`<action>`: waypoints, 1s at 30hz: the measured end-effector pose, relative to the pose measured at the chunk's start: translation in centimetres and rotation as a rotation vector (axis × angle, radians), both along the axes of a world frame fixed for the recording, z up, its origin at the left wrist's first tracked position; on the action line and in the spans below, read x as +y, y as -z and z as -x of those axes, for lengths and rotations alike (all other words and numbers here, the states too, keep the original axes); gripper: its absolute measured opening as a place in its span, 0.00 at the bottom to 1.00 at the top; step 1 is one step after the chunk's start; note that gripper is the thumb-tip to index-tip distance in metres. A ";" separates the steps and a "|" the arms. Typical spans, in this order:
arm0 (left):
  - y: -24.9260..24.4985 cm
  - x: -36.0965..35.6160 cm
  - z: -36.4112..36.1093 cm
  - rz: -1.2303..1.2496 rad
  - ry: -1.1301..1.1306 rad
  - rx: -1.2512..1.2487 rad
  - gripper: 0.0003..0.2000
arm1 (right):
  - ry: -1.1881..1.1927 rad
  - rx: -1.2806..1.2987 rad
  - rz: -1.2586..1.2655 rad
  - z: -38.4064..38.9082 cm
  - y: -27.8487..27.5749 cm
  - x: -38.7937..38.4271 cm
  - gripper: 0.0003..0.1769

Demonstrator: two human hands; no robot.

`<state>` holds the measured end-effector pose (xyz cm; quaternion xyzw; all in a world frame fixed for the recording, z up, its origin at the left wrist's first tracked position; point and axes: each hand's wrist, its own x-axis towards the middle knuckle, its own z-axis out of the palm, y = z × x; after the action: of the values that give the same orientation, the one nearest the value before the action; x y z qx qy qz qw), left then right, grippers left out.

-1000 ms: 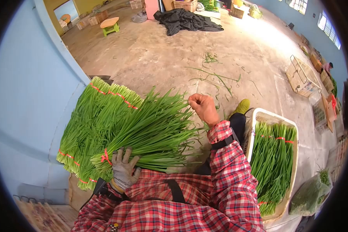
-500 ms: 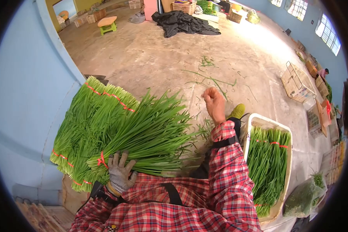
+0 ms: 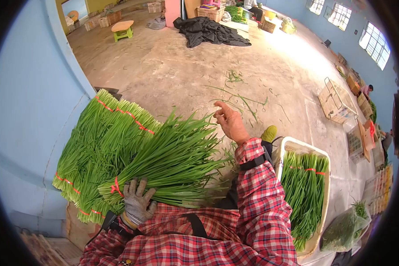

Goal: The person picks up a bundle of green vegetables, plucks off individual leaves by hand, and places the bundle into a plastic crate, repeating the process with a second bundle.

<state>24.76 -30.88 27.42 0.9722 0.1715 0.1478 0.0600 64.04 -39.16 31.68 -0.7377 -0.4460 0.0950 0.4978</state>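
Note:
My left hand [image 3: 138,200], in a grey glove, lies with fingers spread on the lower edge of a loose green bunch [image 3: 164,155] tied with red ribbon near its stem end. That bunch rests on a pile of tied green bundles [image 3: 97,142] with pale stems and red ties. Bare and raised, my right hand [image 3: 230,123] is just right of the leaf tips, over the floor, with the fingers apart and nothing in them. To the right, a white crate [image 3: 327,177] holds more green bundles [image 3: 302,199] with red ties.
Leaf scraps [image 3: 248,99] lie on the floor ahead. A black cloth [image 3: 208,31] and a small stool [image 3: 123,29] are farther back. At right stand an empty crate [image 3: 337,101], a bag of greens [image 3: 346,230] and a person [image 3: 366,90]. A blue wall [image 3: 22,111] is at left.
My right hand has moved left toward the leaf tips, and its fingers have opened out. The left hand stays on the bunch. The view has shifted slightly.

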 end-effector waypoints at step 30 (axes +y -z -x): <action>1.1 0.1 0.4 -0.012 0.005 -0.037 0.20 | -0.269 0.430 0.230 -1.8 0.5 5.3 0.10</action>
<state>24.34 -30.74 26.27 0.9700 0.1672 0.1668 0.0577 65.88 -33.82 31.18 -0.6864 -0.4102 0.3648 0.4771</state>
